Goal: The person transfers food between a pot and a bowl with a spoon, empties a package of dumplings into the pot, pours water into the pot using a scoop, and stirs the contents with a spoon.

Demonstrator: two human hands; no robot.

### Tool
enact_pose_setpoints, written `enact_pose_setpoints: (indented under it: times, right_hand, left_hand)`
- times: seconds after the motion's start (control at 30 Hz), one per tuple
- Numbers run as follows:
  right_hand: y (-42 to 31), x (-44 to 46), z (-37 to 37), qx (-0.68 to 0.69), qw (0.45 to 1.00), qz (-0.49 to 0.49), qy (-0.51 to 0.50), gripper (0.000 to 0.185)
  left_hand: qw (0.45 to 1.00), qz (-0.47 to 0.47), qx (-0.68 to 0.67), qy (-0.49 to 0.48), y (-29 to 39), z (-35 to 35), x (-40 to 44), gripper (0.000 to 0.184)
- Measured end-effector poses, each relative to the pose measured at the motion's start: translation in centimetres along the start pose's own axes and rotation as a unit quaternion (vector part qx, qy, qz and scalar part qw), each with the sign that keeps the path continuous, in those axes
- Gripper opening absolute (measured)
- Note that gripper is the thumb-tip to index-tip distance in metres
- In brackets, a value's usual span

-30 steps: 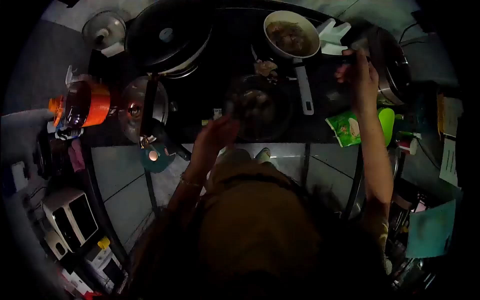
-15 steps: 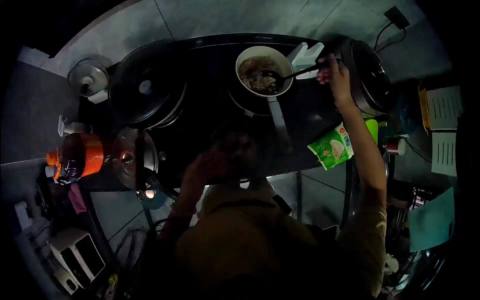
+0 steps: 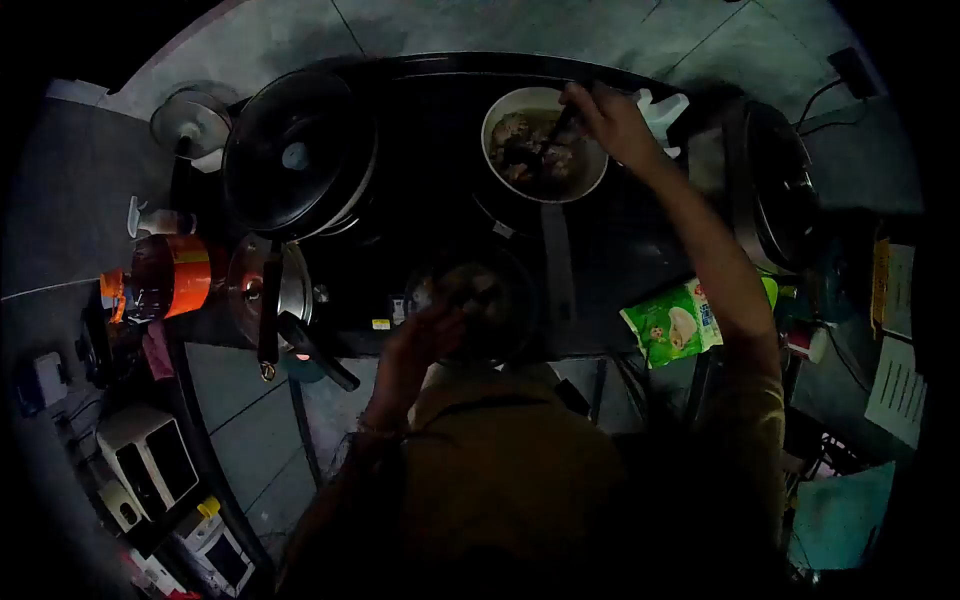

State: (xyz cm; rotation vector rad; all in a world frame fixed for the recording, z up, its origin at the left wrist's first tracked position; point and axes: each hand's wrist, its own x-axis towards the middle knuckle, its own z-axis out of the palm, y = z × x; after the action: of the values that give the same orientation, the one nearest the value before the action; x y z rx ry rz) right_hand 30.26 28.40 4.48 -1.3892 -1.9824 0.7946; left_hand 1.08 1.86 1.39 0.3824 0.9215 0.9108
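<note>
Saucepan [image 3: 522, 99] stands near green packet [image 3: 672, 325] with unreadable lettering.

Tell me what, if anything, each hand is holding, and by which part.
The right hand holds a black cooking utensil by its upper handle, over the saucepan. Whether the left hand grips anything is too dark to tell.
</note>
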Motion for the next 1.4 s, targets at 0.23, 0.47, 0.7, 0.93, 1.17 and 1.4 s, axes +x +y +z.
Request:
enact_pose_setpoints:
  times: [0.23,0.47,0.7,0.93,1.17,1.4]
  right_hand:
    - [-6.2,-1.0,-0.3,-0.175,0.951,-0.225,-0.122,0.032]
    - [-6.3,-2.0,1.4,-0.242,0.928,-0.256,-0.118,0.038]
    - [-5.1,-1.0,1.0,-0.266,0.913,-0.301,-0.067,0.036]
    - [-5.6,-1.4,1.3,-0.316,0.897,-0.305,-0.046,0.035]
    - [-2.8,-1.3,0.8,-0.293,0.943,-0.145,-0.057,0.033]
    - [0.3,-2.2,-1.1,-0.018,0.995,-0.096,0.036,0.018]
  left_hand:
    - [0.999,0.007,-0.002,0.037,0.6,0.0,0.3,0.058]
    - [0.999,0.011,-0.009,0.049,0.6,-0.5,0.5,0.059]
    - [0.999,0.005,-0.013,0.048,0.3,-1.1,0.4,0.058]
    - [0.999,0.003,-0.003,0.053,0.4,-1.3,0.4,0.057]
    - [0.999,0.021,-0.018,0.04,0.1,-1.3,0.3,0.054]
    - [0.999,0.012,-0.007,0.051,0.3,-1.0,0.1,0.056]
